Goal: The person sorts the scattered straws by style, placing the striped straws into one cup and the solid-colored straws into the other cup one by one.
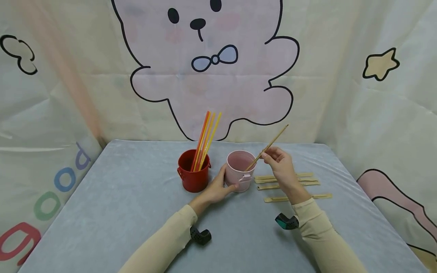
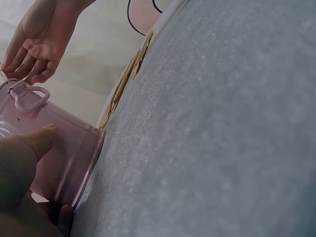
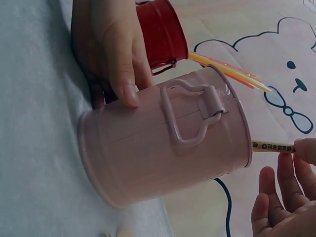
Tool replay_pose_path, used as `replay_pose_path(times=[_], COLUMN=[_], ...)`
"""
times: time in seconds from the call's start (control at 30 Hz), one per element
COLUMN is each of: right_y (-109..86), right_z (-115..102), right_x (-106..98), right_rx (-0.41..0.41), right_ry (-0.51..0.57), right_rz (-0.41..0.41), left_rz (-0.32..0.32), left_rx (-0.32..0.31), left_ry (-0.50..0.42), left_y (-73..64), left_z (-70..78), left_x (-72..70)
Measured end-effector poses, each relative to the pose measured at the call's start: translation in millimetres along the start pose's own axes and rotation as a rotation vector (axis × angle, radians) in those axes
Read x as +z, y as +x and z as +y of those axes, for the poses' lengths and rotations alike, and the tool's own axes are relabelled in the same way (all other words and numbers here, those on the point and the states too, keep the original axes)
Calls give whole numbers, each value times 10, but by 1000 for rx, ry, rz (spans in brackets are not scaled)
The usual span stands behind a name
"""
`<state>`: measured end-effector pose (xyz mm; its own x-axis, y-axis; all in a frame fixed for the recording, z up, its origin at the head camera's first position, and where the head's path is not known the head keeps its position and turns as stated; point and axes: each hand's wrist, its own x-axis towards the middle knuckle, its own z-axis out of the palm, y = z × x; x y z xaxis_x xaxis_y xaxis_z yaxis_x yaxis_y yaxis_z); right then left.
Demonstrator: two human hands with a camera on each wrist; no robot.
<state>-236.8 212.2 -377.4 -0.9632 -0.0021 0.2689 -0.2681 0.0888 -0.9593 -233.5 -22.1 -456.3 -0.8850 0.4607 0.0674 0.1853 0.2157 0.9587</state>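
A cream backdrop (image 1: 324,87) printed with a bear rises behind a desk (image 1: 136,182) covered in pale blue cloth. Two buckets stand upright side by side on it: a red bucket (image 1: 194,180) to the left and a pink bucket (image 1: 240,173) to the right, a narrow gap between. My left hand (image 1: 216,189) holds the pink bucket, fingers grasping its left side and thumb laid across the near wall, low down. The far fingertips are dark in the left wrist view, so I cannot fully confirm their contact. My right hand (image 1: 282,167) is raised beside the same bucket's mouth. Several coloured straws (image 1: 206,142), red to yellow, lean to the right inside the red bucket. Several tan sticks (image 1: 268,187) lie roughly parallel on the cloth, right of the pink bucket, partly behind my right wrist. One thin stick (image 1: 274,140) is pinched between my right thumb and fingers; it slants down to the left, lower end within the pink bucket's mouth, upper end free. Small dark characters are printed along it near the rim.
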Motion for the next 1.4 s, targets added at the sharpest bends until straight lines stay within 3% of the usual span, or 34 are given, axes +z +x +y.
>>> replay_pose_path(times=[0.43, 0.77, 1.23, 1.4], right_y=[16, 9, -14, 16], right_z=[64, 112, 228, 229], right_x=[21, 51, 27, 16], right_rx=[48, 69, 113, 108], right_ry=[-93, -113, -155, -165], right_rz=[-52, -80, -111, -118], left_rz=[-8, -4, 4, 5], left_rx=[-5, 22, -19, 5], left_ry=[16, 4, 23, 15], left_y=[13, 22, -27, -3], left_z=[-7, -1, -38, -2], left_x=[-11, -14, 20, 4])
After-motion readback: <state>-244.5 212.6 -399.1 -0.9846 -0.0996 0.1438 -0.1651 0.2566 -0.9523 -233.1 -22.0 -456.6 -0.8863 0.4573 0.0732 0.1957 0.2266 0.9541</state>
